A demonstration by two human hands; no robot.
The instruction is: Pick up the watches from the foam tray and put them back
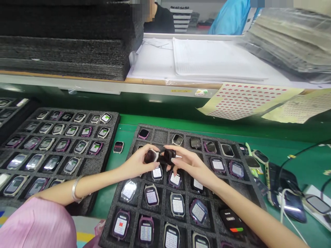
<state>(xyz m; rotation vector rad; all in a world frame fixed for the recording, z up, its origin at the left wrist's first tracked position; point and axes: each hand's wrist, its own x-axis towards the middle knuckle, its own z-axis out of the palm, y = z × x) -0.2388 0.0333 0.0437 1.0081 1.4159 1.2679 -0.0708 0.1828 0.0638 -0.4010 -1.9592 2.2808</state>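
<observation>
My left hand is closed around a strapless smartwatch with a pale frame and a dark screen, pinched between thumb and fingers. Close beside it, my right hand grips a small glossy black object whose kind I cannot make out. Whether the two held things touch is unclear. Below both hands lies a black foam tray with square compartments. Smartwatches with purple, pale or dark frames fill many of them, several with lit white screens, such as the pale-framed watch.
A second foam tray of watches lies at left, and a lone watch sits between the trays. Phones and cables crowd the right. Above runs a shelf with black foam stacks, papers and hanging sticker sheets. Two people are behind it.
</observation>
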